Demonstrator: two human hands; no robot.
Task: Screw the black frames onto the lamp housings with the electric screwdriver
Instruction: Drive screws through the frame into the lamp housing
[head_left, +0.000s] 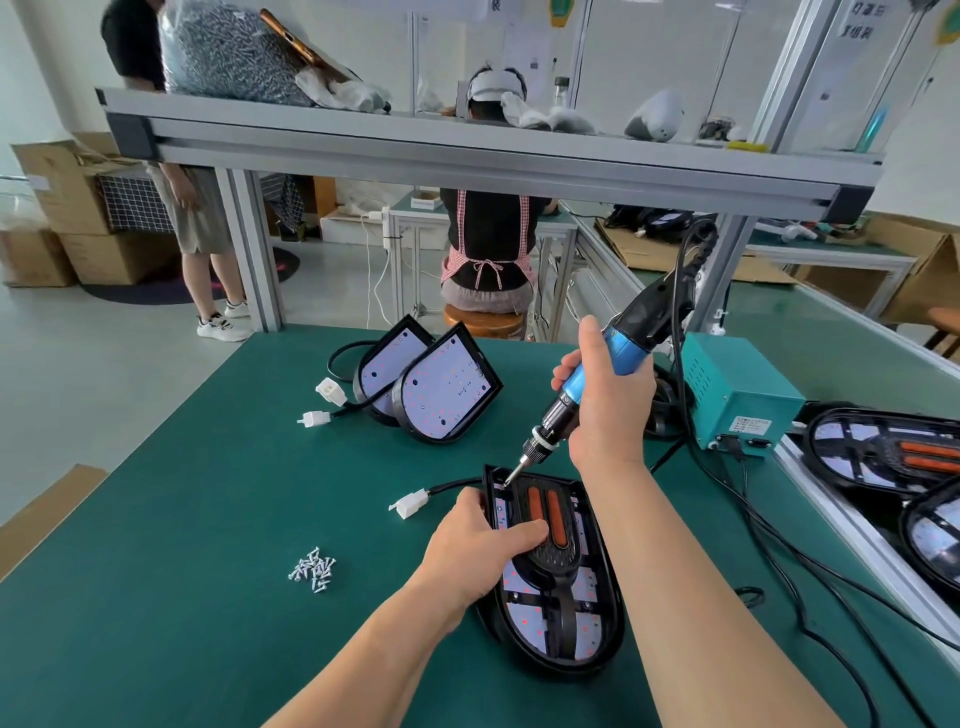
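A black lamp housing (605, 613) lies flat on the green mat, with a black frame (558, 564) carrying two orange strips set on its white LED board. My left hand (478, 545) holds the housing at its left edge, thumb pressing on the frame. My right hand (610, 402) grips the blue electric screwdriver (597, 374), tilted, its bit tip at the frame's top-left corner. A small heap of silver screws (313, 569) lies to the left.
Two bare lamp housings (431, 384) lean together at the back with white connectors (322, 405). A teal power box (737, 395) stands right, cables trailing. Finished lamps (883, 452) lie on the right conveyor. A shelf rail (467, 150) runs overhead; people are behind.
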